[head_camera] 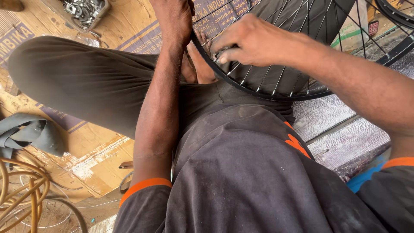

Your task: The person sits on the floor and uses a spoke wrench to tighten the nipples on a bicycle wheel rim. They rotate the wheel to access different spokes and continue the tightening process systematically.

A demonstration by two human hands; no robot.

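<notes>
On the floor, from left to right:
Far left, low: a coil of yellowish hose [19, 190] lies over a spare spoked wheel [51, 215], with a folded grey rubber inner tube [30, 133] just above them.
Flooring: flattened printed cardboard [99, 159] covers the ground under the seated person.
Top left: a small tray of metal parts [84, 12] sits on the cardboard, well apart from the hands.
Leg: a bent knee in dark trousers [77, 82] crosses the left half of the view.
Left hand [174, 19]: at the top centre, fingers curled and closed over the black rim [258, 91] at its left edge, just above the person's bare foot [198, 69].
Bicycle wheel: the rim with its thin silver spokes [276, 82] stands tilted against the lap, touching the foot and the trousers.
Right hand [254, 41]: thumb and fingertips pressed together, pinching a small metal piece [220, 54] at the inner side of the rim, where the spokes end; what the piece is cannot be told.
Clothing: dark shirt [241, 181] with orange sleeve trim.
Right side: a silvery woven mat [340, 138] lies under the wheel.
</notes>
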